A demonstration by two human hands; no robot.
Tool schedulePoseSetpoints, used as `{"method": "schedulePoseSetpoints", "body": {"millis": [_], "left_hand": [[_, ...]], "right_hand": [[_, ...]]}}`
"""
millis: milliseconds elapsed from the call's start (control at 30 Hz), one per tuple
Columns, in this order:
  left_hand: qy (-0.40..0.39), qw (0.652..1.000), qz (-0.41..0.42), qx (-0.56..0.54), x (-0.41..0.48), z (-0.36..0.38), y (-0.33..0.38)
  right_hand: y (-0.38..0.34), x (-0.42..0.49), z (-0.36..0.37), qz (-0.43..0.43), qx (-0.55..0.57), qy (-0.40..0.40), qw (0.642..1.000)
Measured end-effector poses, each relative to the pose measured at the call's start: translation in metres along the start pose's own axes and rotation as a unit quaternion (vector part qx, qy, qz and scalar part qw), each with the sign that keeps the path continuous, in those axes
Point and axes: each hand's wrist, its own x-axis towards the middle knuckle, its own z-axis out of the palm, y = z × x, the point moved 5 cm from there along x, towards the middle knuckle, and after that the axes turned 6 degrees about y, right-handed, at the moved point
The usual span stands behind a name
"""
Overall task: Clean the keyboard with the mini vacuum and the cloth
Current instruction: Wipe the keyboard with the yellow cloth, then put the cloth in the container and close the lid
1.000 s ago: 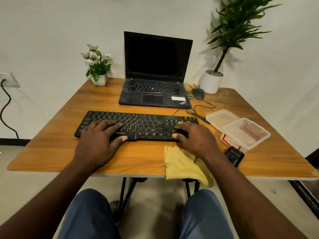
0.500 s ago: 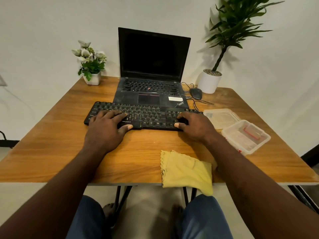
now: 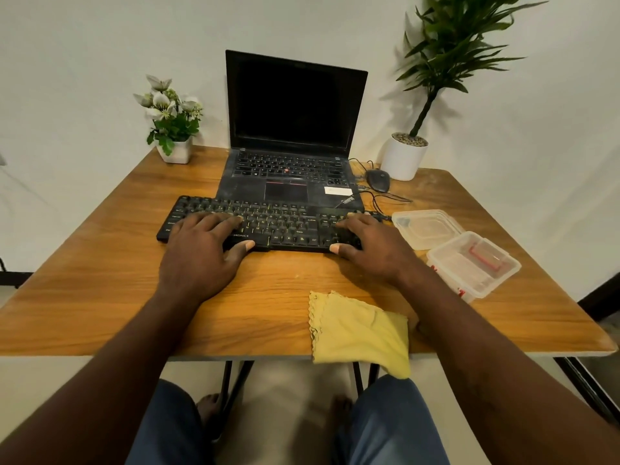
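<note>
A black keyboard (image 3: 285, 226) lies across the middle of the wooden table (image 3: 100, 280), its far edge against the front of an open laptop (image 3: 292, 112). My left hand (image 3: 201, 253) rests on its left half, fingers flat on the keys and thumb along the front edge. My right hand (image 3: 372, 250) lies the same way on its right end. A yellow cloth (image 3: 359, 333) is folded at the near table edge and partly hangs over it, next to my right forearm. No mini vacuum shows in this view.
A clear plastic container (image 3: 476, 263) with red clips and its lid (image 3: 426, 228) sit right of the keyboard. A black mouse (image 3: 378, 180) with a cable, a white plant pot (image 3: 404, 159) and a small flower pot (image 3: 174, 151) stand at the back.
Both hands have slid the keyboard away from me, up to the laptop. A small black object seen earlier by my right wrist is now hidden behind my forearm.
</note>
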Motion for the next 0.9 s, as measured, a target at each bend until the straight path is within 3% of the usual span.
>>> {"method": "schedulePoseSetpoints", "body": {"millis": [100, 300, 467, 567, 633, 700, 800, 900], "left_hand": [[0.021, 0.999, 0.035, -0.006, -0.007, -0.010, 0.008], [-0.033, 0.985, 0.152, -0.074, -0.042, -0.018, 0.052], [-0.107, 0.947, 0.254, -0.166, -0.070, -0.021, 0.104], [-0.139, 0.926, 0.321, -0.145, -0.086, -0.015, 0.127], [-0.113, 0.923, 0.347, -0.123, -0.093, -0.010, 0.136], [-0.071, 0.931, 0.314, -0.174, -0.089, -0.013, 0.139], [-0.040, 0.931, 0.189, -0.310, -0.073, -0.031, 0.146], [-0.046, 0.889, 0.031, -0.454, -0.053, -0.047, 0.165]], "right_hand": [[-0.015, -0.032, -0.021, -0.037, 0.051, 0.015, 0.998], [-0.024, -0.137, -0.025, -0.142, 0.068, -0.103, 0.982], [-0.015, -0.173, 0.002, -0.163, -0.006, -0.078, 0.983], [-0.013, -0.175, 0.002, -0.142, 0.040, -0.024, 0.989], [-0.009, -0.171, -0.005, -0.117, 0.100, 0.007, 0.988], [-0.003, -0.169, -0.019, -0.082, 0.157, 0.046, 0.983], [0.007, -0.165, -0.044, -0.052, 0.217, 0.130, 0.966], [0.025, -0.161, -0.067, 0.043, 0.366, 0.185, 0.911]]}}
